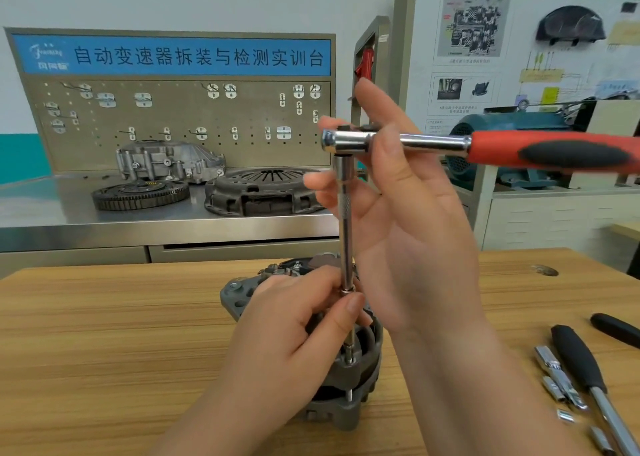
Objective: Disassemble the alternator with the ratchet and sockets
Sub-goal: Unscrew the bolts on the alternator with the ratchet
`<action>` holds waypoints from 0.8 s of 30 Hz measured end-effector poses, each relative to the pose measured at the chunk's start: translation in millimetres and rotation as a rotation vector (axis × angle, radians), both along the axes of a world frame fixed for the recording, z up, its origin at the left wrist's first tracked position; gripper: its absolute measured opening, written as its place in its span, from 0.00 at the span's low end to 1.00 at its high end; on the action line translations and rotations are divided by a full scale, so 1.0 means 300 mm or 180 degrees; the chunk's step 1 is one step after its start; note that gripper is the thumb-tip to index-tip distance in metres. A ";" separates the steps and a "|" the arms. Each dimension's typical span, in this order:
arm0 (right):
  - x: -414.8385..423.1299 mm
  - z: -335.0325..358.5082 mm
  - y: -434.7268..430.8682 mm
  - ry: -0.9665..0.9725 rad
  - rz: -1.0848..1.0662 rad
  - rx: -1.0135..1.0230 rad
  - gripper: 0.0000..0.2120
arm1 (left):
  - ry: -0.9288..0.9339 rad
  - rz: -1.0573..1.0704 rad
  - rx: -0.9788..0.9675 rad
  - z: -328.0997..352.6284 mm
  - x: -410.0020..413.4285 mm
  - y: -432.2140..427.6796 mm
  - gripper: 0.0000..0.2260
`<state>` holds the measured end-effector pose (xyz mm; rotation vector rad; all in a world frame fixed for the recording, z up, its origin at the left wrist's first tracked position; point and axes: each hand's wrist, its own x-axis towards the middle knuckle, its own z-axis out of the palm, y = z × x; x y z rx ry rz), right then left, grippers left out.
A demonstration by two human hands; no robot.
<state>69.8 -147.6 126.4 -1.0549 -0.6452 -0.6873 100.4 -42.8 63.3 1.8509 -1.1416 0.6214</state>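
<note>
– Wooden table (pixel 104 334), and the alternator (pixel 346 410) stands on end at its near middle?
– Yes. The right hand (pixel 408 213) grips the red-handled ratchet (pixel 433 142) by its head, handle level, pointing right.
– And below it?
– An extension bar (pixel 344 234) runs straight down to the alternator's rim; the left hand (pixel 287 334) pinches it low between thumb and fingers. Loose sockets (pixel 554 369) lie on the table, far right.
</note>
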 end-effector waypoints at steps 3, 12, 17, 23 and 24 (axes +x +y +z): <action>0.008 0.001 -0.018 0.0233 0.0276 0.0069 0.14 | -0.0008 -0.0078 -0.0006 0.006 -0.002 -0.002 0.10; 0.011 0.055 -0.014 0.0592 -0.0509 -0.1423 0.12 | 0.0269 -0.0052 0.0028 0.001 -0.002 0.002 0.15; -0.027 -0.011 0.012 0.0004 -0.0249 -0.0062 0.12 | 0.0232 -0.0008 0.0008 -0.008 0.003 0.003 0.14; -0.005 0.000 -0.008 0.0179 0.0090 0.0116 0.12 | 0.0152 -0.0031 0.0016 0.003 -0.003 0.003 0.10; -0.008 -0.004 -0.002 0.0085 -0.0039 0.0059 0.10 | 0.0203 -0.0025 0.0002 0.004 -0.003 0.003 0.11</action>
